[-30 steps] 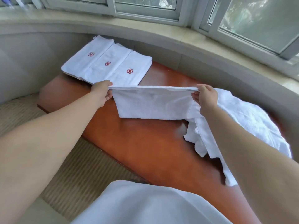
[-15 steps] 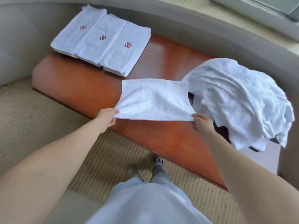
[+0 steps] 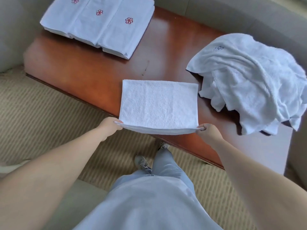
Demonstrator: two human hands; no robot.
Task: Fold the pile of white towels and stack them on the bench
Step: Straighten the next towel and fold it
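Towel [image 3: 158, 103] pinched at near corners by left hand [image 3: 110, 126] and right hand [image 3: 206, 131], over bench [image 3: 83, 70]

- Left arm reaches forward from the lower left, bare, nearly straight.
- Left hand [image 3: 110, 126] is at the near left corner of the towel [image 3: 158, 103], fingers curled and pinching that corner, fingertips just showing on top of the cloth.
- Right arm reaches forward from the lower right, bare, also extended.
- Right hand [image 3: 207, 131] grips the near right corner, knuckles up, thumb and fingers closed round the edge.
- Both hands are level with each other and well apart, holding the near edge between them.
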